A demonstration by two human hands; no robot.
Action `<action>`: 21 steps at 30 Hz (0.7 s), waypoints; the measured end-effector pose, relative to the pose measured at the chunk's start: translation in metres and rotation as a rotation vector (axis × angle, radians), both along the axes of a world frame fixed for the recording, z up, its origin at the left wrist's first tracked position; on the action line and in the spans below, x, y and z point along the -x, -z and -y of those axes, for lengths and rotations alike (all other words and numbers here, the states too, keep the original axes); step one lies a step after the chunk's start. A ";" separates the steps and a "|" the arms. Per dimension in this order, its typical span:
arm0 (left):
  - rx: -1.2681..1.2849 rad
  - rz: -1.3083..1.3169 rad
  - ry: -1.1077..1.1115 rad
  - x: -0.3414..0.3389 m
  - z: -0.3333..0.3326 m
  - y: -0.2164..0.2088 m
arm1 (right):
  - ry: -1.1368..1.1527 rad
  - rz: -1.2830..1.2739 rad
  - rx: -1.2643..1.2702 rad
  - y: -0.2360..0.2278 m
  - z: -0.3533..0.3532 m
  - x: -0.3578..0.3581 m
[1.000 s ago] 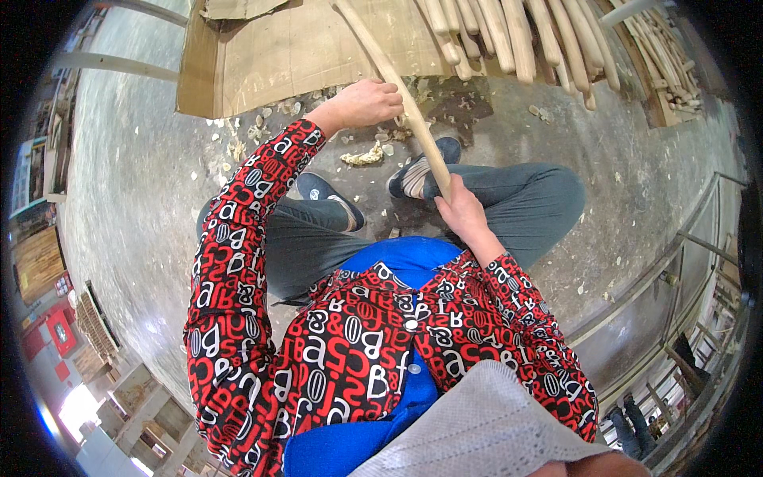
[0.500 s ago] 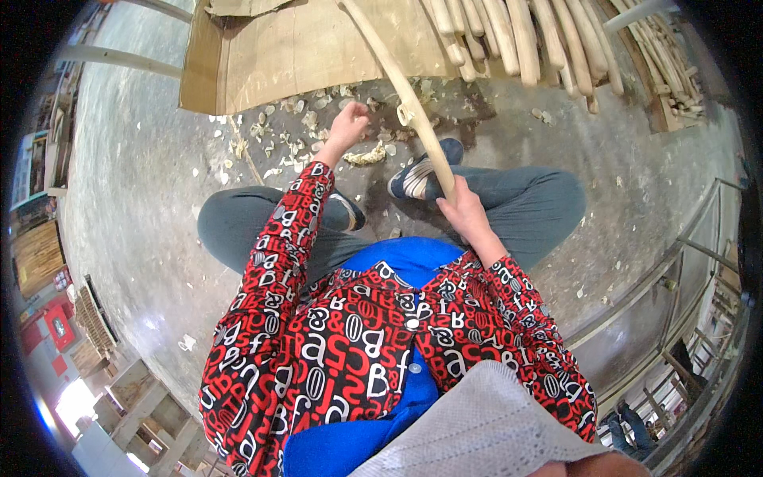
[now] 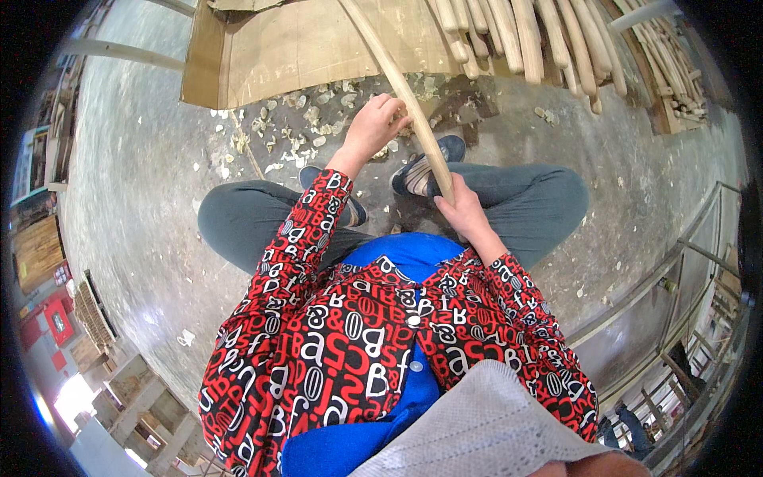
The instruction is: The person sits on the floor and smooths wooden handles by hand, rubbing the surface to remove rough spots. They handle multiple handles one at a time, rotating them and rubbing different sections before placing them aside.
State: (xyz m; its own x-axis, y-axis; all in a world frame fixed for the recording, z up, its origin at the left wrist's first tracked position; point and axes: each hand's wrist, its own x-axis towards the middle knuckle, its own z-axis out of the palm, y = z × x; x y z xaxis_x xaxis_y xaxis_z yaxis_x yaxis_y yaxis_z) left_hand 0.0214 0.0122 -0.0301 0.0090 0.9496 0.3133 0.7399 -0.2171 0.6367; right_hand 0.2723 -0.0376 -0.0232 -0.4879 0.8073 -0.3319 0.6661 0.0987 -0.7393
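Observation:
A long pale wooden pole (image 3: 395, 73) slants from the top of the view down toward my lap. My right hand (image 3: 463, 209) is closed around its near end, over my right thigh. At the pole's left side, partway along, is my left hand (image 3: 377, 129), its fingers bent and drawn together against the wood. What those fingertips pinch is hidden. Below the pole, my crossed legs and striped shoes (image 3: 421, 176) rest on the floor.
Pale wood shavings (image 3: 314, 119) litter the grey floor ahead. Beyond them lies a cardboard sheet (image 3: 270, 63) with a raised left edge. Several similar poles (image 3: 528, 48) are stacked at the far right. A metal frame (image 3: 648, 274) stands along the right side.
My left hand has moved right and reached the pole, where a curl of wood stood out before; that curl is now hidden. My right hand keeps its hold.

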 end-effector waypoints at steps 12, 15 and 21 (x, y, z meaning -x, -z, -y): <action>-0.135 -0.042 -0.045 0.000 0.015 0.030 | 0.013 -0.032 0.132 0.005 0.002 0.001; -0.124 -0.022 -0.072 0.000 0.020 0.038 | -0.008 -0.059 0.143 0.006 0.001 0.003; 0.068 0.212 -0.140 -0.009 0.022 0.028 | 0.048 -0.169 0.326 0.019 0.002 -0.003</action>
State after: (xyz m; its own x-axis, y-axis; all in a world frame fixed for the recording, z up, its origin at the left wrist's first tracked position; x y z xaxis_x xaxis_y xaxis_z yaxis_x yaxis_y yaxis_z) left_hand 0.0305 -0.0100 -0.0579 -0.1832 0.9560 0.2291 0.6082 -0.0729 0.7904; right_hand 0.2751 -0.0394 -0.0422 -0.5223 0.6956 -0.4933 0.5298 -0.1886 -0.8269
